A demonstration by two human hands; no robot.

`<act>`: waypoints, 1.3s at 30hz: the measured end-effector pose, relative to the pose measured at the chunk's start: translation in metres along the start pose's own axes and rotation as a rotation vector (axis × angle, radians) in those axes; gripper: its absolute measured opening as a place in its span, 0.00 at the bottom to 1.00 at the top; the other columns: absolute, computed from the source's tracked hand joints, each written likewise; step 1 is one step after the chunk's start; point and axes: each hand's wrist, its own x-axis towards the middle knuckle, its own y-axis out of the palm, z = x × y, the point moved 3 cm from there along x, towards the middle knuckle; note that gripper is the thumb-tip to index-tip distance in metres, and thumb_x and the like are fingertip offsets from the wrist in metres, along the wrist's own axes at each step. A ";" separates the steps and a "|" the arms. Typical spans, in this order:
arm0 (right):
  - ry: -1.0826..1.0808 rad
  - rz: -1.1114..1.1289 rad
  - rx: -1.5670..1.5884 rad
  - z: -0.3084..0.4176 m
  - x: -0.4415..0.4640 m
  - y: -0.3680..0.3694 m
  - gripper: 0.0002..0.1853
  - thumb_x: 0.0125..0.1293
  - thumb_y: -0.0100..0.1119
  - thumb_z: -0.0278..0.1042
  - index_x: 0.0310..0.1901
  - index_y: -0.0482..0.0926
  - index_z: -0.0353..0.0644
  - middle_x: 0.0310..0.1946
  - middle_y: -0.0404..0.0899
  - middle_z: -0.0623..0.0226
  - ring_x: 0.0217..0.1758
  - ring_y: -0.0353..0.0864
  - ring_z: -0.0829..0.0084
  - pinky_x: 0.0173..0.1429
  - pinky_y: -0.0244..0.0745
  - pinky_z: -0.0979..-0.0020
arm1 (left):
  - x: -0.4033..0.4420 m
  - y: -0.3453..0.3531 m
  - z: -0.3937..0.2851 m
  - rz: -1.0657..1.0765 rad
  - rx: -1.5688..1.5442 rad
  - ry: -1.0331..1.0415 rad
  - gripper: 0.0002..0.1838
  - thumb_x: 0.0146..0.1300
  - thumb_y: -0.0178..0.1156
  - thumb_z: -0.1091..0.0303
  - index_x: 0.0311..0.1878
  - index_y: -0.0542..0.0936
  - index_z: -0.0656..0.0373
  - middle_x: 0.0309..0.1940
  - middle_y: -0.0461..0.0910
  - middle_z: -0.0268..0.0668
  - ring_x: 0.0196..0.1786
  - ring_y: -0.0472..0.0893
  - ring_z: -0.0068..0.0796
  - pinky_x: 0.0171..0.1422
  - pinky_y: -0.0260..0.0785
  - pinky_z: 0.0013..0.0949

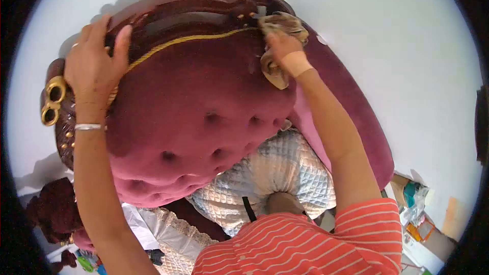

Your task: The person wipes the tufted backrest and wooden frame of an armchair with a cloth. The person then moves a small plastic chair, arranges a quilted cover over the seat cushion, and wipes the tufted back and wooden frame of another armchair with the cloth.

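Observation:
A tufted maroon velvet backrest (204, 86) with a dark carved wooden frame (183, 18) fills the middle of the head view. Gold piping (183, 38) runs along the seam between velvet and wood. My left hand (94, 66) lies on the left part of the frame, thumb spread away from the other fingers, holding nothing loose. At the right end of the frame, my right hand (282, 48) is closed on a crumpled brown-and-beige cloth (285, 23), pressed against the wood and velvet. Part of the cloth hangs down over the velvet.
Gold ring-shaped ornaments (53, 99) stick out at the frame's left end. A quilted pale cover (285, 163) lies below the backrest, near my body. White wall (382, 35) stands behind. Bags and small items (415, 206) sit at lower right, and a dark red bundle (53, 209) at lower left.

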 end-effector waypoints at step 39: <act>0.284 0.102 -0.588 -0.158 -0.045 -0.018 0.42 0.50 0.71 0.48 0.67 0.64 0.50 0.67 0.63 0.55 0.63 0.65 0.40 0.65 0.66 0.52 | 0.004 0.004 -0.003 0.091 0.009 -0.013 0.19 0.69 0.57 0.59 0.59 0.77 0.57 0.47 0.81 0.45 0.48 0.82 0.48 0.50 0.73 0.41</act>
